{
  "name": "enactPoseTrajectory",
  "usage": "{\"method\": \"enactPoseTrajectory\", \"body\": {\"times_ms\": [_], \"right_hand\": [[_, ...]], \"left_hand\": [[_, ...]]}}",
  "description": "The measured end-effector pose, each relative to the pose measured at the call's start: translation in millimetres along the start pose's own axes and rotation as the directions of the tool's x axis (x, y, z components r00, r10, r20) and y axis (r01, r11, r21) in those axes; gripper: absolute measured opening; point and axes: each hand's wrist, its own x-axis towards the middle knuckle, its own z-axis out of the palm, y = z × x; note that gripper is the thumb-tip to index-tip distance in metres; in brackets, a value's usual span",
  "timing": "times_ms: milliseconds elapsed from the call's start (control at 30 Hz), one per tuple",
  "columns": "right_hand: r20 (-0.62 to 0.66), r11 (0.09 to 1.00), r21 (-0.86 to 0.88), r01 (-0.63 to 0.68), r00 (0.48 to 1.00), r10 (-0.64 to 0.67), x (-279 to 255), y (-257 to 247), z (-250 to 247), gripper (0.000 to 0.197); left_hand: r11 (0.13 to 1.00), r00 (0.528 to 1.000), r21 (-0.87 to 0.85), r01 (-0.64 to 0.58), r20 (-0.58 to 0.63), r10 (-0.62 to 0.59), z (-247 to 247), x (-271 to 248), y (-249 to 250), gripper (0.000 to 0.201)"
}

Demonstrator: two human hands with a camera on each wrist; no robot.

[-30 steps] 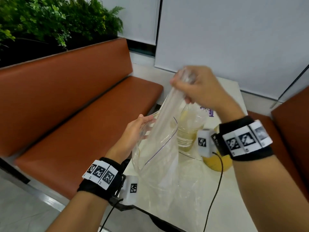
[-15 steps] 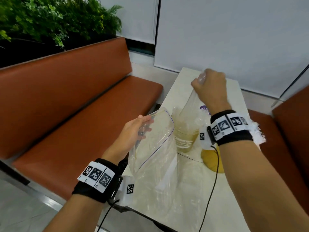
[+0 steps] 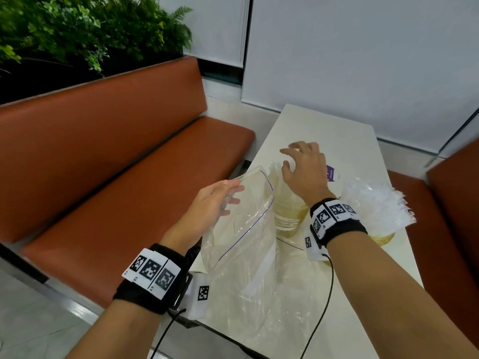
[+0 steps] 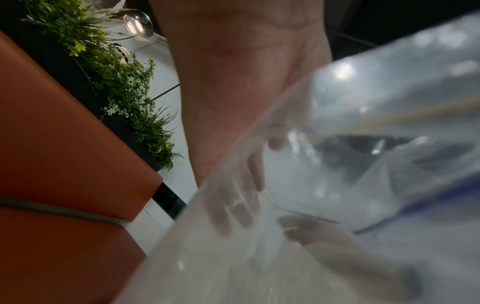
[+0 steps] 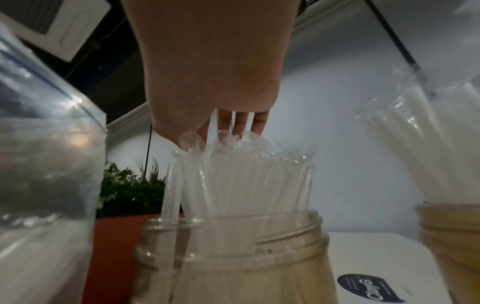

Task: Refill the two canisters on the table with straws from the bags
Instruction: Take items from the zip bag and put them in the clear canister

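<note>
My left hand [image 3: 230,196] pinches the rim of a clear zip bag [image 3: 242,244] and holds its mouth up over the table's left edge. Through the bag's film the left wrist view shows its fingers [image 4: 233,205]. My right hand [image 3: 291,158] hovers with spread fingers over the near canister [image 3: 286,213], a clear jar packed with clear straws [image 5: 241,181]. The fingertips [image 5: 242,123] touch the straw tips above the jar [image 5: 233,257]. To the right stands a second canister [image 3: 383,238] with its own fan of straws [image 3: 375,203].
The pale table [image 3: 337,130] is narrow, flanked by an orange bench [image 3: 116,164] on the left and another seat [image 3: 456,203] on the right. A white card with a purple logo [image 3: 332,173] lies behind the jars. Wrist cables trail across the table.
My right hand carried a bundle of straws out of the bag, lowered it into the near canister and let go. The left hand kept hold of the bag.
</note>
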Motion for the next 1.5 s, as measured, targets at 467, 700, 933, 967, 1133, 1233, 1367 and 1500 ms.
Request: {"method": "enactPoseTrajectory", "body": {"times_ms": [467, 700, 933, 967, 1133, 1233, 1367, 1500], "right_hand": [[0.503, 0.888, 0.376, 0.265, 0.746, -0.436, -34, -103, -90, 0.017], [0.755, 0.911, -0.356, 0.207, 0.639, 0.15, -68, -111, -51, 0.074], [0.645, 0.932, -0.339, -0.13, 0.689, 0.331, -87, -95, -32, 0.065], [0.643, 0.933, -0.317, -0.172, 0.683, 0.345, -89, -91, -29, 0.059], [0.692, 0.946, -0.187, -0.264, 0.648, 0.318, -91, -83, -18, 0.03], [0.722, 0.962, -0.069, -0.264, 0.652, 0.231, -90, -84, -17, 0.026], [0.726, 0.97, 0.051, -0.239, 0.676, 0.128, -84, -86, -25, 0.029], [0.622, 0.959, 0.217, -0.184, 0.783, 0.01, -65, -92, -57, 0.018]], "left_hand": [[0.943, 0.994, 0.315, -0.108, 0.038, 0.102, 1, 0, 6, 0.071], [0.948, 0.986, 0.27, -0.167, 0.023, 0.167, 6, -9, 6, 0.061], [0.943, 0.978, 0.261, -0.207, 0.035, 0.206, 10, -7, -5, 0.062], [0.945, 0.979, 0.254, -0.204, 0.035, 0.202, 10, -7, -6, 0.061], [0.962, 0.982, 0.197, -0.189, 0.044, 0.184, 15, -7, -4, 0.062], [0.965, 0.985, 0.195, -0.175, 0.038, 0.171, 16, -3, -7, 0.062], [0.969, 0.989, 0.196, -0.148, 0.021, 0.147, 14, -1, -11, 0.061], [0.977, 0.992, 0.177, -0.121, -0.014, 0.125, 12, -2, -14, 0.055]]}}
